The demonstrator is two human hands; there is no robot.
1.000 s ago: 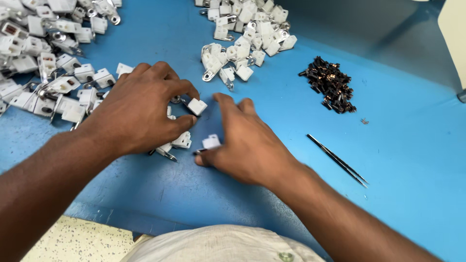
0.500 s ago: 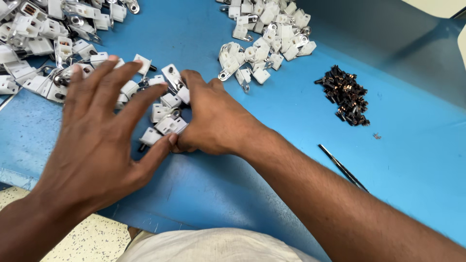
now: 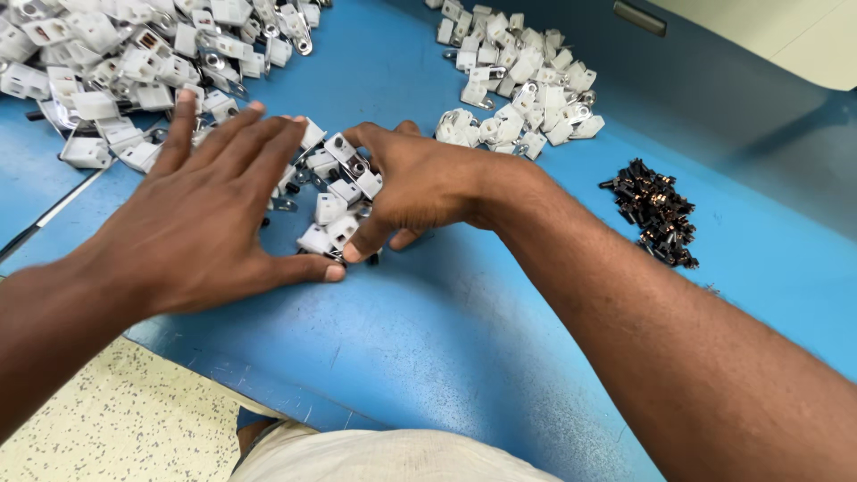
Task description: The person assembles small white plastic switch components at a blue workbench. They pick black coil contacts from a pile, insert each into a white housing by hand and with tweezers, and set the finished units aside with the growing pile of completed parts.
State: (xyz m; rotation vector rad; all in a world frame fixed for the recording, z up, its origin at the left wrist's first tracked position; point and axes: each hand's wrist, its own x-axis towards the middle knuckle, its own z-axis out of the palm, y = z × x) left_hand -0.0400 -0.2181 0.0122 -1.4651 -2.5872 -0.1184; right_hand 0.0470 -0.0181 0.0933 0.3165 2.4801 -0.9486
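Two bare forearms are reaching in from the near edge across a blue worktop [image 3: 464, 348], which is filling most of the view and is carrying everything else. The left hand [image 3: 205, 223] is lying palm down and flat, its fingers [image 3: 228, 138] spreading wide and pointing away from the body, with the thumb stretching along the worktop toward the right hand's thumb until the two tips are sitting just beside each other. It is gripping nothing; its fingertips are resting over the near edge of the small cluster of white plastic clips [image 3: 335, 201]. The right hand [image 3: 428, 183] is coming in from the right with the wrist bent, its fingers curling around the far side of that same cluster and its thumb pressing down at the near side. It is cupping the clips against the worktop rather than lifting any; whether it is actually pinching one is not clear.

Beyond the left hand, a large heap of white clips with metal tabs [image 3: 116, 71] is spreading across the far left corner. A second, smaller heap of white clips [image 3: 522, 85] is lying beyond the right hand. Well apart to the right, a little pile of dark metal parts [image 3: 656, 210] is sitting beside the right forearm.
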